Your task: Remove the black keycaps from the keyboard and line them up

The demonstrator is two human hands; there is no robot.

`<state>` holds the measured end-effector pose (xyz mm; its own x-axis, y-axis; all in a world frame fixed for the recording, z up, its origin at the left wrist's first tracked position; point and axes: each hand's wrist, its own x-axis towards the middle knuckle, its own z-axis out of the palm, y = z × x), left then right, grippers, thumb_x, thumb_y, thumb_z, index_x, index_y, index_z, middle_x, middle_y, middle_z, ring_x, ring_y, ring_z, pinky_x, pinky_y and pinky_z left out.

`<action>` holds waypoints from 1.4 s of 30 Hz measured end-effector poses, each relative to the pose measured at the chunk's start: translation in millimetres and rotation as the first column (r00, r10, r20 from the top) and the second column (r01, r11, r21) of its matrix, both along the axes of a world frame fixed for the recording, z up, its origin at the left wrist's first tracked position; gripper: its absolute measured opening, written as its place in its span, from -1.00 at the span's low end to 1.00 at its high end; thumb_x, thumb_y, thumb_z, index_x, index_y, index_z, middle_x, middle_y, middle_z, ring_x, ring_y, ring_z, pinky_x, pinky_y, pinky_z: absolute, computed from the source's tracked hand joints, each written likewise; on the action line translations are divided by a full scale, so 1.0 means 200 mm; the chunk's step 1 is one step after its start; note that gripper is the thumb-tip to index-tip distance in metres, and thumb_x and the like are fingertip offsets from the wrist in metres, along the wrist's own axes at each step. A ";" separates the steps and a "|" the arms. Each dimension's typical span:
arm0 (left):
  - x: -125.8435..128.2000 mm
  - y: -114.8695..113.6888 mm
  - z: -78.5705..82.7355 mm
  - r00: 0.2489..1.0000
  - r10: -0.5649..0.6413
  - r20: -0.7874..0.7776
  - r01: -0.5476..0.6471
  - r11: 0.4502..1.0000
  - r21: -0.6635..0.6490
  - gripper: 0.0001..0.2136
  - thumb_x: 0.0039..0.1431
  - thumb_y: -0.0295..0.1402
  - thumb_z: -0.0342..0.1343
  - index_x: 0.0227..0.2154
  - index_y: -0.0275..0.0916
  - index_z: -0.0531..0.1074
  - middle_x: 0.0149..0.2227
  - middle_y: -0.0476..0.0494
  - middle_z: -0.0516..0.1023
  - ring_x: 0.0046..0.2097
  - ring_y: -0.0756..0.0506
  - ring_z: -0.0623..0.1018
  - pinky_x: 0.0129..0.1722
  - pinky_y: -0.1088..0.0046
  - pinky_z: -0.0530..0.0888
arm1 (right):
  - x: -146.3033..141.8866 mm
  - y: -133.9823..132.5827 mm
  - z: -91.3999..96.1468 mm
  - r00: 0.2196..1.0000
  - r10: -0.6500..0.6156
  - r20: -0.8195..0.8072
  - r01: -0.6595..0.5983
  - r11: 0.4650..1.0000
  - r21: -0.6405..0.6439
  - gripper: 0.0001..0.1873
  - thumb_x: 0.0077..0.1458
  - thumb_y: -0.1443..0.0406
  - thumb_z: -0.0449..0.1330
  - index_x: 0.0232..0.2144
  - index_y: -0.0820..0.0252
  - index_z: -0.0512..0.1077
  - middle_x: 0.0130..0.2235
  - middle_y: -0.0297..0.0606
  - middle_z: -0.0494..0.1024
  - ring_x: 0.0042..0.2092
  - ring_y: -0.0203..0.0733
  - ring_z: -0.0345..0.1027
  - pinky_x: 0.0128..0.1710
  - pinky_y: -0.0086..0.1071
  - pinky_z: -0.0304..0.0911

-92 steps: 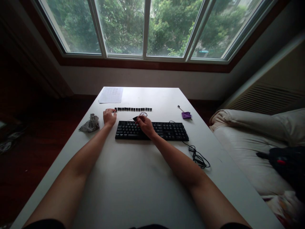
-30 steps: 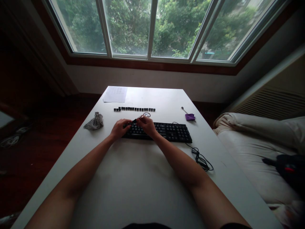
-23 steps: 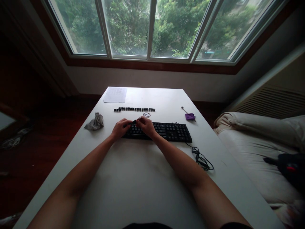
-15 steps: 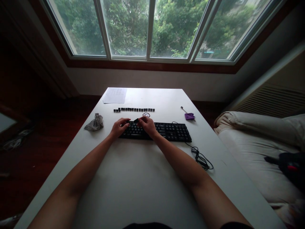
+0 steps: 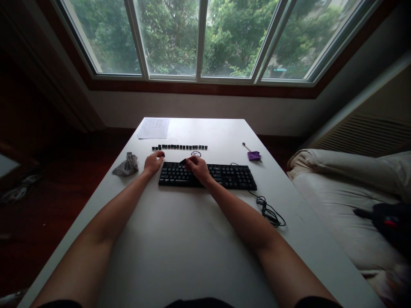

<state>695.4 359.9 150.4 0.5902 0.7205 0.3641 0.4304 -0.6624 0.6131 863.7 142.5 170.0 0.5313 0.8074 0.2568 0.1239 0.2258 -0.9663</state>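
A black keyboard [image 5: 221, 174] lies across the white table. My left hand [image 5: 154, 162] is just beyond its left end, closed in a pinch on a small black keycap [image 5: 163, 155]. Beyond that hand, a row of loose black keycaps [image 5: 183, 147] lies on the table. Above the keyboard's upper edge, my right hand [image 5: 198, 168] pinches a small dark pointed tool [image 5: 183, 162], whose kind I cannot make out. A thin ring-shaped item [image 5: 195, 153] rests just behind the right hand.
A crumpled grey cloth [image 5: 126, 165] lies to the left, and a printed paper [image 5: 154, 128] at the far left corner. To the right are a purple cloth piece [image 5: 254, 156] with a thin stick and the coiled cable [image 5: 269, 211]. A pale sofa [image 5: 327, 188] adjoins the table's right side.
My left hand has moved left and away from me, off the keyboard toward the keycap row, with a keycap in its fingers. The right hand stays nearly in place.
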 end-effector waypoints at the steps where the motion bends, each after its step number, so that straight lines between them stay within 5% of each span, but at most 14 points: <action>1: 0.02 0.01 0.00 1.000 0.005 -0.028 -0.004 0.999 0.050 -0.77 0.17 -0.36 0.14 -0.11 -0.13 0.56 -0.15 -0.14 0.64 -0.05 -0.22 0.56 0.07 0.20 0.43 | 0.00 0.00 0.00 1.000 0.001 -0.004 -0.001 1.000 -0.002 -0.59 0.11 -0.07 0.28 -0.34 0.14 0.44 -0.44 -0.28 0.59 -0.42 -0.17 0.53 -0.37 -0.32 0.46; 7: 0.13 0.10 -0.01 0.989 0.093 -0.116 -0.062 0.969 0.241 -0.84 0.15 -0.37 0.17 -0.22 -0.10 0.58 0.03 -0.19 0.53 0.15 -0.34 0.38 0.14 0.05 0.34 | 0.01 0.00 0.00 1.000 -0.015 0.008 0.015 0.999 -0.038 -0.58 0.11 -0.09 0.27 -0.32 0.14 0.44 -0.43 -0.26 0.60 -0.40 -0.15 0.54 -0.34 -0.29 0.48; 23: 0.25 0.22 0.02 0.972 0.175 -0.156 -0.152 0.977 0.151 -0.79 0.20 -0.36 0.13 -0.13 -0.09 0.57 0.11 -0.24 0.42 0.18 -0.35 0.30 0.18 0.00 0.32 | 0.01 -0.01 -0.01 1.000 -0.020 0.011 0.020 0.999 -0.025 -0.67 0.14 -0.01 0.26 -0.32 0.13 0.44 -0.44 -0.31 0.58 -0.39 -0.16 0.53 -0.34 -0.32 0.44; 33: 0.23 0.18 0.04 0.975 0.173 -0.141 -0.145 0.971 0.188 -0.73 0.20 -0.39 0.12 -0.04 -0.10 0.53 0.13 -0.25 0.40 0.19 -0.34 0.31 0.20 0.01 0.32 | 0.00 -0.01 0.02 0.998 -0.033 0.061 0.037 0.997 -0.072 -0.65 0.16 -0.02 0.22 -0.32 0.13 0.43 -0.44 -0.31 0.57 -0.39 -0.17 0.53 -0.32 -0.31 0.46; 42: 0.20 0.02 0.05 0.990 0.119 -0.072 -0.098 0.965 0.243 -0.78 0.21 -0.39 0.07 -0.12 -0.15 0.54 0.09 -0.25 0.45 0.19 -0.31 0.35 0.22 0.08 0.28 | 0.06 0.02 0.05 0.984 -0.134 0.120 0.138 0.990 -0.021 -0.75 0.20 0.07 0.17 -0.22 0.09 0.41 -0.29 -0.29 0.58 -0.31 -0.19 0.54 -0.38 -0.38 0.44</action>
<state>735.6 364.8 161.1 0.5496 0.6801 0.4851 0.5513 -0.7316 0.4010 875.4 146.9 180.8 0.6037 0.7377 0.3023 0.2656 0.1714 -0.9487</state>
